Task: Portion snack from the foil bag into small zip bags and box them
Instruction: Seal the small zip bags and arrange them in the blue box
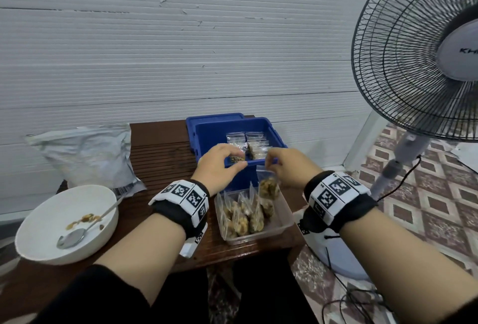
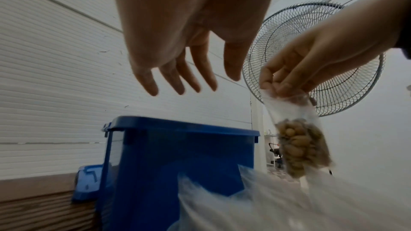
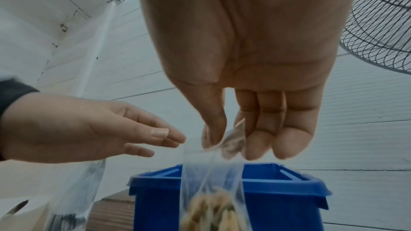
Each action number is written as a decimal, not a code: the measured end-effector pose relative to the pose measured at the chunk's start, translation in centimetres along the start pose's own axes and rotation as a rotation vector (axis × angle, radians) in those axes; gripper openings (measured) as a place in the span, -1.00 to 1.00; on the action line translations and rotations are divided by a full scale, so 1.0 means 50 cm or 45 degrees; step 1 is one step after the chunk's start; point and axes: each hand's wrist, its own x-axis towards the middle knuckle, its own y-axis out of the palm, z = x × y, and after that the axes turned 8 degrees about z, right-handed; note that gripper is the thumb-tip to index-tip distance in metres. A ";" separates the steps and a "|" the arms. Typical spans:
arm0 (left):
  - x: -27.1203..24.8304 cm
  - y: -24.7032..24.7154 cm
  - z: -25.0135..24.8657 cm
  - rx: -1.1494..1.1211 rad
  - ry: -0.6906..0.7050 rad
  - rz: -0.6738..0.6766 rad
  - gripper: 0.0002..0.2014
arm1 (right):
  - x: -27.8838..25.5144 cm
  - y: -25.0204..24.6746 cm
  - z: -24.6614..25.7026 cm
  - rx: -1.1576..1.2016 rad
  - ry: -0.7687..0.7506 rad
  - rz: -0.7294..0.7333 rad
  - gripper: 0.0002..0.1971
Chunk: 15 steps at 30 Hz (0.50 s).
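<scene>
The right hand [image 3: 255, 76] pinches a filled zip bag [image 2: 300, 147] by its top (nuts hanging), while the left hand [image 2: 184, 41] has a loose, empty grip.

- The left hand [image 1: 219, 165] is hovering palm down with its fingers [image 2: 177, 76] spread, nearly straight and holding nothing.
- The right hand [image 1: 289, 165] is hanging with fingers [image 3: 264, 126] pointing down, thumb and forefinger pinching the top edge of a small zip bag [image 1: 269, 186].
- Both forearms are reaching forward side by side, each wrist wearing a black band with printed markers, hands near each other but apart.
</scene>
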 end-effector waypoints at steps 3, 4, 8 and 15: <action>0.000 0.002 -0.016 -0.083 0.027 0.057 -0.75 | 0.004 -0.003 0.010 0.212 -0.075 -0.124 -0.81; 0.000 0.004 -0.020 -0.111 0.034 0.043 -0.79 | 0.005 -0.002 0.014 0.285 -0.108 -0.163 -0.80; 0.001 0.007 -0.024 -0.261 0.092 -0.127 -0.90 | 0.005 0.015 0.027 0.570 -0.201 -0.328 -0.82; 0.003 0.006 -0.008 -0.409 0.076 -0.327 -0.94 | 0.000 0.049 0.037 1.075 -0.199 -0.570 -0.74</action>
